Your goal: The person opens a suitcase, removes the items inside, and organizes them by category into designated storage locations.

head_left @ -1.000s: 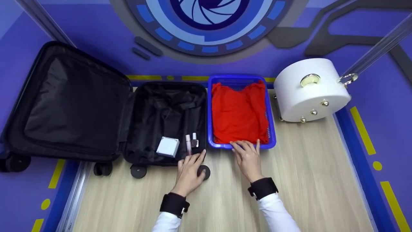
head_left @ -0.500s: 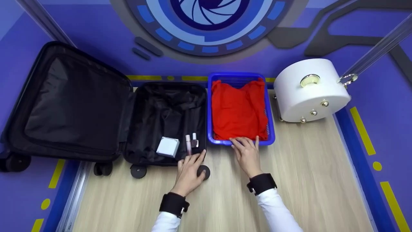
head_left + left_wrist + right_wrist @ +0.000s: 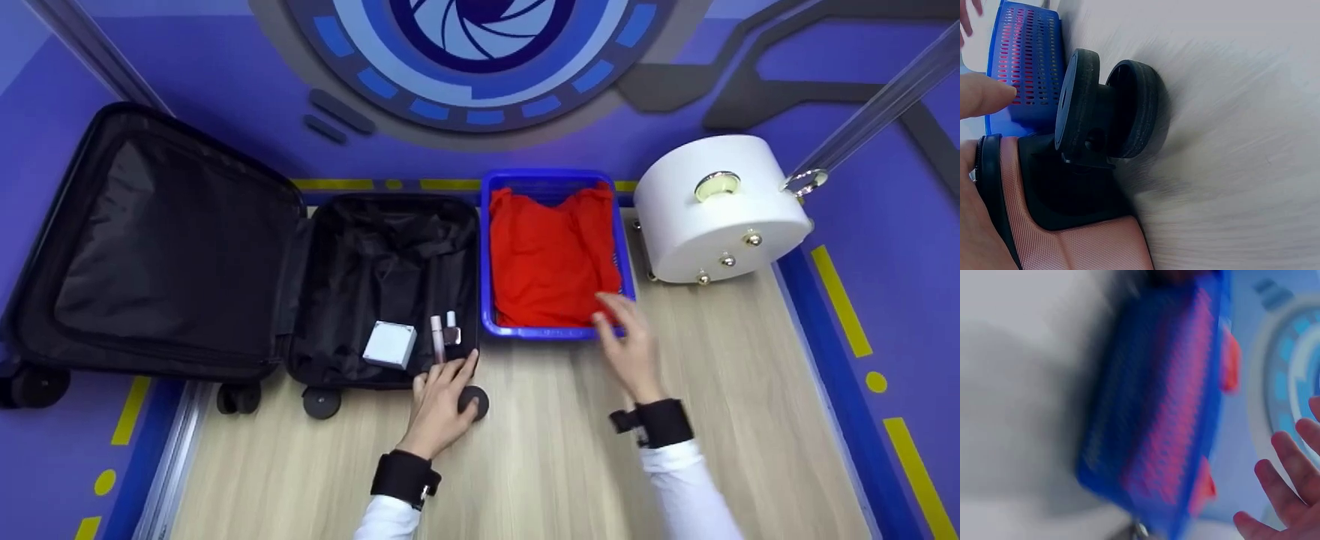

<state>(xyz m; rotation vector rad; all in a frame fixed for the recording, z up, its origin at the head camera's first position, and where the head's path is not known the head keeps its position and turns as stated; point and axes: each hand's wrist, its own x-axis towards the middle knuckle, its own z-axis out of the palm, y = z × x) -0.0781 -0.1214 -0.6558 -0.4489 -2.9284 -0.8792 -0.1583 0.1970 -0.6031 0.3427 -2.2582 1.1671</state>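
Observation:
In the head view my left hand (image 3: 441, 405) rests on the front edge of an open black-lined suitcase (image 3: 345, 277), fingers spread over the rim near one wheel (image 3: 1081, 101). Its outer shell (image 3: 1084, 247) looks pinkish copper in the left wrist view. Inside lie a small white box (image 3: 390, 345), a pale pink slim tube (image 3: 438, 337) and a small bottle like nail polish (image 3: 451, 334). My right hand (image 3: 631, 349), fingers loosely extended, hovers by the front right corner of a blue basket (image 3: 536, 331). Folded red cloth (image 3: 551, 255) fills the basket. No object shows in either hand.
A white rounded case (image 3: 712, 217) with metal studs stands right of the basket. The suitcase lid (image 3: 180, 247) leans open at the left. A blue patterned wall (image 3: 450, 157) closes off the back, and wood-grain surface (image 3: 540, 450) lies in front.
The basket has slid slightly toward the back wall. My right hand has left its front rim and moved right to the corner. My left hand has stayed put.

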